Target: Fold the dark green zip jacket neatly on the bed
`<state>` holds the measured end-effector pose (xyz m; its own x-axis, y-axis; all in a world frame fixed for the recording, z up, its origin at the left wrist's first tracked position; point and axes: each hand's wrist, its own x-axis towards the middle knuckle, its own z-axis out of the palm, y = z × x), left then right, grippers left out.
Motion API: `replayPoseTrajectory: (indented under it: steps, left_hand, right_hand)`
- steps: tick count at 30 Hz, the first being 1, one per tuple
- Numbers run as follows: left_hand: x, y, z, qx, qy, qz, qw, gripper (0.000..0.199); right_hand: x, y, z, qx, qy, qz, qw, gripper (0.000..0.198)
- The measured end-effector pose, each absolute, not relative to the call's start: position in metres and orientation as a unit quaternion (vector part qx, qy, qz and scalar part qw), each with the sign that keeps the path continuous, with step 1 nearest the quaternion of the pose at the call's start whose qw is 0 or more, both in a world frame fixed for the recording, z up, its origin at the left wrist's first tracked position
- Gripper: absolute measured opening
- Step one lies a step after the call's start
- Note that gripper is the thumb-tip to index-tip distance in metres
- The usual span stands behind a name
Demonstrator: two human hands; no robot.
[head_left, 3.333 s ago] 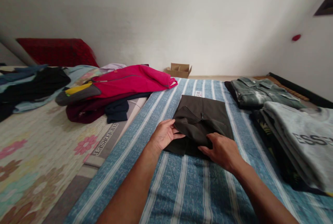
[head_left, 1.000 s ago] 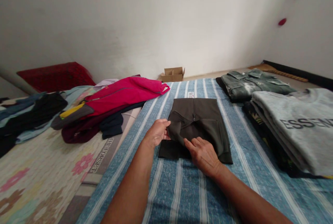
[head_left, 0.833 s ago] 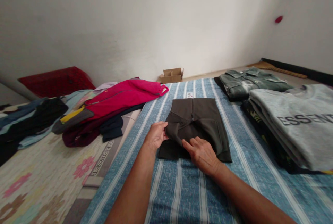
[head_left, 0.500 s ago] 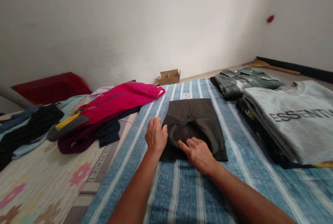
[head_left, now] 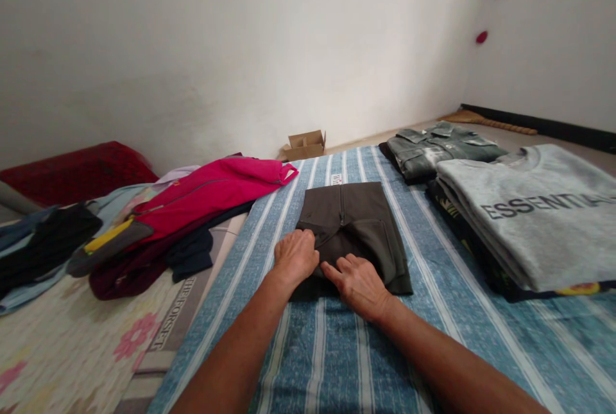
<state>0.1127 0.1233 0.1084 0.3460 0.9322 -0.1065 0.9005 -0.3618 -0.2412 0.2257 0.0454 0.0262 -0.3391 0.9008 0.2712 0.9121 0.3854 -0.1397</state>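
Head view: blue striped sheet (head_left: pixel 337 362) as flat work surface; finished folds stacked my right, grey sweatshirt (head_left: pixel 529 215) on top; dark folded garment (head_left: pixel 356 228) lies centre; my left hand (head_left: pixel 294 255) curled, pinching its near-left fold; right hand (head_left: pixel 357 282) flat, fingers spread, pinning near edge

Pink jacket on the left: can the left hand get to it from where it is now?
Probably yes. The left hand rests on the dark folded garment, and only bare striped blanket lies between it and the pink jacket, which sits atop its pile uncovered.
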Motion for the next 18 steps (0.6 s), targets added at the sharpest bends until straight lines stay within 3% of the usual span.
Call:
replayPoseTrajectory:
  steps: [4, 18]
  left_hand:
    - [0.11, 0.128, 0.114, -0.812, -0.56, 0.153, 0.062, 0.024]
    - [0.099, 0.128, 0.108, -0.831, -0.537, 0.097, 0.106, 0.03]
  right_hand:
    - [0.226, 0.045, 0.027, -0.557, -0.816, -0.013, 0.153, 0.03]
    - [0.223, 0.04, 0.039, -0.579, -0.794, 0.053, 0.175, 0.016]
